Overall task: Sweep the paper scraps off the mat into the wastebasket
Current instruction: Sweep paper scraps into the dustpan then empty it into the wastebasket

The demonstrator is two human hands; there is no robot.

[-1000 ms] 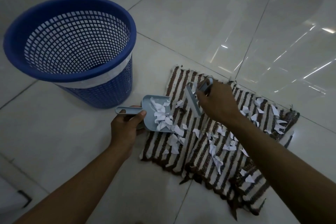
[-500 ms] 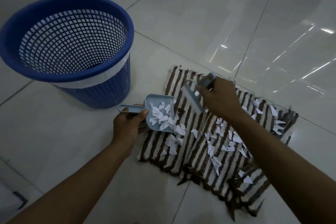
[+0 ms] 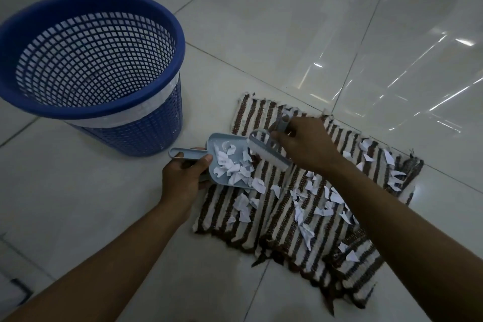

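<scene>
Scraps lie all over the striped mat, and a heap of them sits in the dustpan at the mat's left edge. The left hand has its fingers wrapped round the dustpan's handle, and the right hand has its fingers closed on the brush, which is at the dustpan's mouth. The blue wastebasket stands on the floor, left of the mat and apart from it.
</scene>
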